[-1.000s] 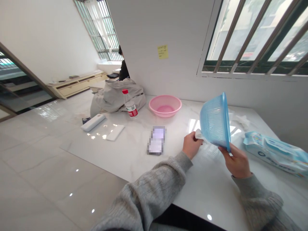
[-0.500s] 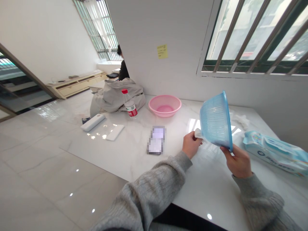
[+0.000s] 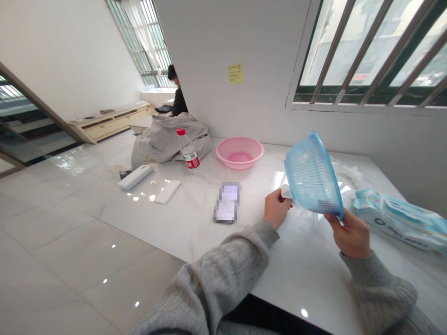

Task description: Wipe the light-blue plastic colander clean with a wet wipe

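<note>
Colander (image 3: pixel 313 176) tilted between hands (image 3: pixel 277 210), well inside the marble counter's edge (image 3: pixel 139 240).

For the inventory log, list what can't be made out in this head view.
Head view:
Flat object on the counter: pixel-blurred, so its kind can't be told.
Yellow sticky note: writing too small to read.
White cloth: mostly hidden by the left hand and blue colander.
Wipes packet: cut off by the right edge.
</note>
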The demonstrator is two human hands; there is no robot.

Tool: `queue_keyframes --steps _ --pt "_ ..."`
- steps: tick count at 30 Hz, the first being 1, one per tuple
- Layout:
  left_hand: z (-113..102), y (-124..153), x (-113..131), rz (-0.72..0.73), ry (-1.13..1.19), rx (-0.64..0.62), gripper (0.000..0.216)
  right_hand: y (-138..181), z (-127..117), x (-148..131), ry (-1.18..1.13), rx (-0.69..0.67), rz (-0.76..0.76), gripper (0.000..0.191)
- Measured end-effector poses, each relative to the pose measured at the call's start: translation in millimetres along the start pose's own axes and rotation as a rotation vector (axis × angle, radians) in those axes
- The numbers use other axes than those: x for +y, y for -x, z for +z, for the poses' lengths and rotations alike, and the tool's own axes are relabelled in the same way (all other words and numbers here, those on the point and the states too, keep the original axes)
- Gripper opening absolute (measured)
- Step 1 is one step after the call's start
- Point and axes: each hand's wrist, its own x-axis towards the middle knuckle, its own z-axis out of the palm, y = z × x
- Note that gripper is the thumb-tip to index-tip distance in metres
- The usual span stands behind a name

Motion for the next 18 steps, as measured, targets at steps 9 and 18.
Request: queue_keyframes --steps 9,18 --pt "3 5 -3 0.068 -0.126 -0.044 0.009 5 -14 -1 -0.112 0.05 0.114 0.042" --pt "-1 -1 -1 0.004 0.047 0.071 0.007 -9 -20 -16 -0.159 0.324 0.188 0.059"
